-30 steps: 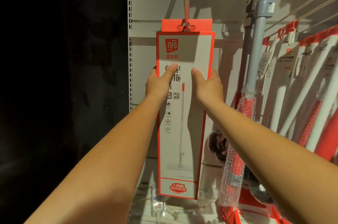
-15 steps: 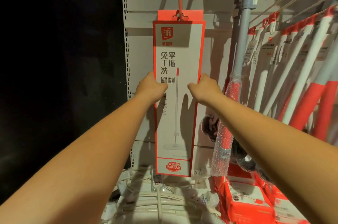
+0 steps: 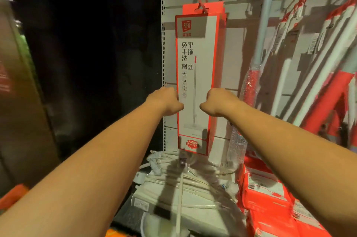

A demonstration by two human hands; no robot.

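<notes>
Here, the tall mop box (image 3: 199,82) is hung upright from a red hook (image 3: 201,2) against the shelf's back panel (image 3: 237,53). Its lower half is gripped between both hands at one height. The left hand (image 3: 164,100) is curled round the left edge, and the right hand (image 3: 220,101) round the right edge. A bubble-wrapped mop (image 3: 251,86) is seen just to the right. White bundles (image 3: 193,184) are piled below the box, and red cartons (image 3: 266,198) are stacked beside them.
</notes>
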